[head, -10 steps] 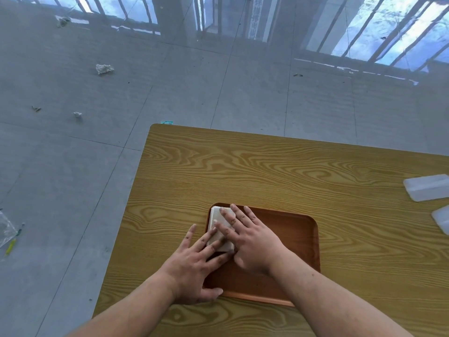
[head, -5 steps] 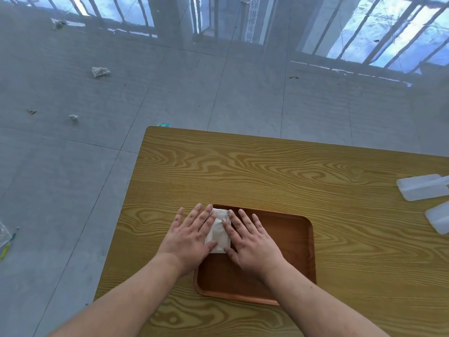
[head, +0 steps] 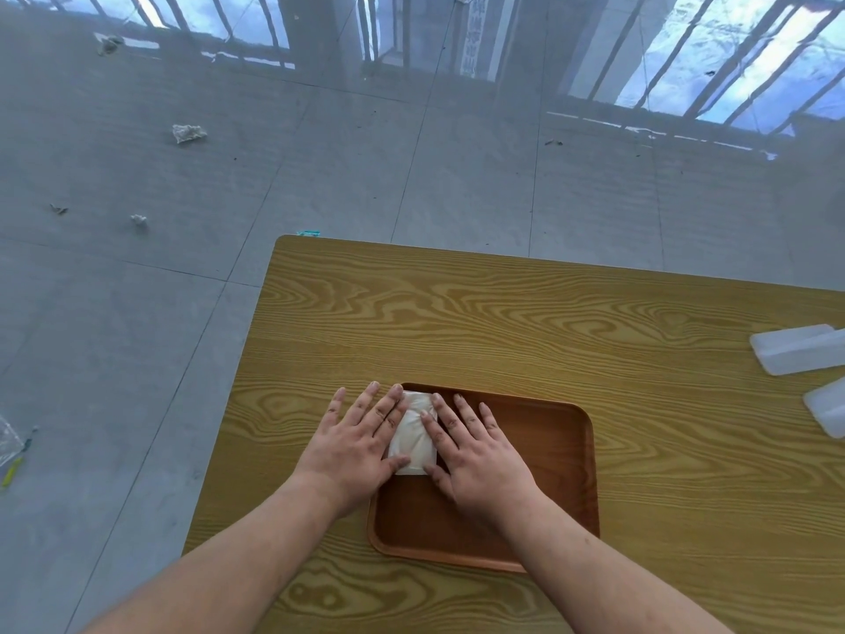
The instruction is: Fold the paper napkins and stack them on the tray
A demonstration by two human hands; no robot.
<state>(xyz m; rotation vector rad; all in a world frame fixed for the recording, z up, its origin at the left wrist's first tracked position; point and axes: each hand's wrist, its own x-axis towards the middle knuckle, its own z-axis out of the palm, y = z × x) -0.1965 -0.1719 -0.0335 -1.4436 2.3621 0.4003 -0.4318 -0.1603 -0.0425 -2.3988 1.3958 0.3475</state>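
Note:
A small white folded napkin stack lies in the far left corner of a brown wooden tray. My left hand lies flat, palm down, along the stack's left side, its fingers spread and partly over the tray's rim, its thumb touching the stack's near edge. My right hand lies flat inside the tray against the stack's right side, with its index finger resting on the napkin. Neither hand grips anything.
The tray sits near the front left of a yellow wood-grain table. Two translucent plastic containers lie at the table's right edge. Crumpled paper scraps lie on the grey tiled floor beyond.
A second ago both hands overlapped on top of the napkin stack. They have since slid apart and now lie flat on either side of it.

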